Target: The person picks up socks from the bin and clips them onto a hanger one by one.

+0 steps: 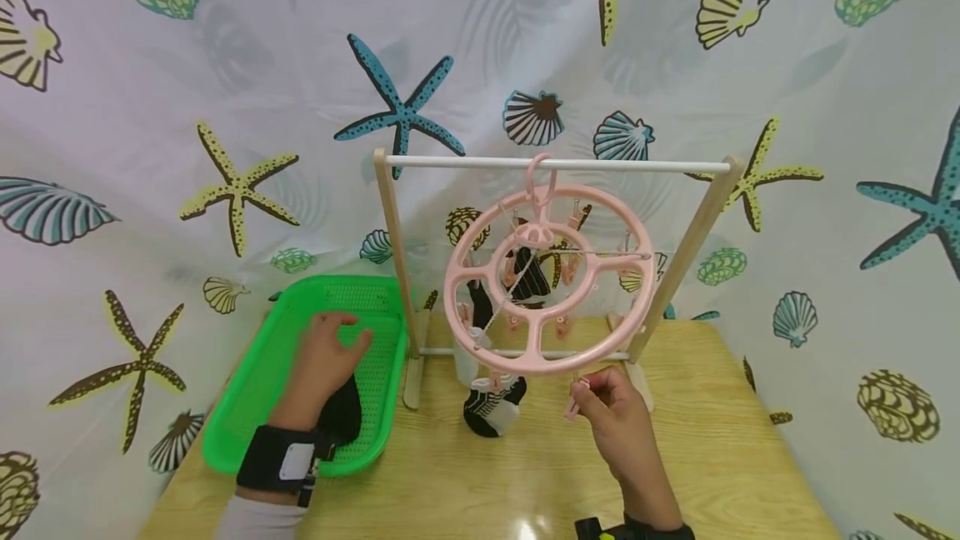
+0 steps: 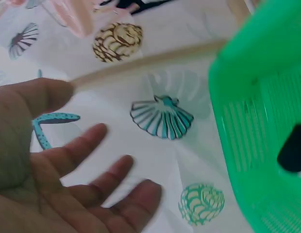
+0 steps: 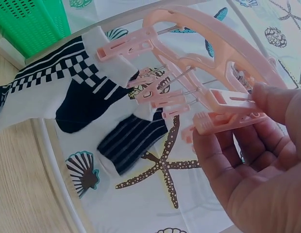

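Note:
My right hand (image 1: 618, 419) pinches a pink clothespin (image 1: 576, 401) at the near right edge of a round pink drying hanger (image 1: 534, 357). In the right wrist view, thumb and fingers hold the clothespin (image 3: 232, 101) by its sides, with no sock in it. Over the green basket (image 1: 219, 440) my left hand (image 1: 318, 373) is blurred, fingers spread and holding nothing. A black sock (image 1: 345, 411) lies in the basket, partly hidden by the left forearm. A black-and-white sock (image 3: 92, 68) and a dark striped sock (image 3: 133, 143) hang from other clothespins.
The hanger hooks over the white bar (image 1: 450, 162) of a wooden-legged rack (image 1: 396, 248) on the wooden table (image 1: 450, 490). The basket stands close to the rack's left leg. A shell-patterned cloth (image 1: 300, 90) rises behind. Several more clothespins dangle from the hanger.

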The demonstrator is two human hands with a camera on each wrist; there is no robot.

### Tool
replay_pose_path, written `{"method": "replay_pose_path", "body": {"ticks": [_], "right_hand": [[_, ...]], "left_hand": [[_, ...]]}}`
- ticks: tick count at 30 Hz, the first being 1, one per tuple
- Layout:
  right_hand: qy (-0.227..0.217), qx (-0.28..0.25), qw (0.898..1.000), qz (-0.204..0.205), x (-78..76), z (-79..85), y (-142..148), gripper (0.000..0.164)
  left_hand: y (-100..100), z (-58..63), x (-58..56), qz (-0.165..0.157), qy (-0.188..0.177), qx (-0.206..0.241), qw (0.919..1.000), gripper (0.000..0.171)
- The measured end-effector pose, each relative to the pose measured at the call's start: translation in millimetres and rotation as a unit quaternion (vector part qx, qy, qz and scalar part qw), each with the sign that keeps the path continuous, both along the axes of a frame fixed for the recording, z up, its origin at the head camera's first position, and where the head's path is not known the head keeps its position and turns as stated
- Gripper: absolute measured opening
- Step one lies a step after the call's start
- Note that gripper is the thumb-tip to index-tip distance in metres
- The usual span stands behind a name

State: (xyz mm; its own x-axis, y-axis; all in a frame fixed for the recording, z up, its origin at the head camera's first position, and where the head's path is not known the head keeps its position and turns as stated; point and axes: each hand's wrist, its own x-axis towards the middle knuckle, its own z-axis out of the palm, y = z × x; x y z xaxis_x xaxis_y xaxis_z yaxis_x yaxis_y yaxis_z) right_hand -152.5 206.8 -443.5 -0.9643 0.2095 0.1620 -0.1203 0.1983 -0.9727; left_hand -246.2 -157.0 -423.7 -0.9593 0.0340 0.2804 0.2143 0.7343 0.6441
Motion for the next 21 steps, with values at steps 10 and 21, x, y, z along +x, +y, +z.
{"method": "replay_pose_path", "body": {"ticks": [10, 21], "right_hand": [[-0.003, 0.008, 1.000, -0.006, 3.8, -2.1, 1.7, 0.013], [0.001, 0.006, 1.000, 0.003, -0.4, -0.7, -1.8, 0.011]], "left_hand": [[-41.9, -38.3, -55.5, -0.025, -0.184, -0.091, 0.9783, 0.049], [-86.8, -82.5, -88.6, 0.046, -0.379, 0.082, 0.9206, 0.067]]}}
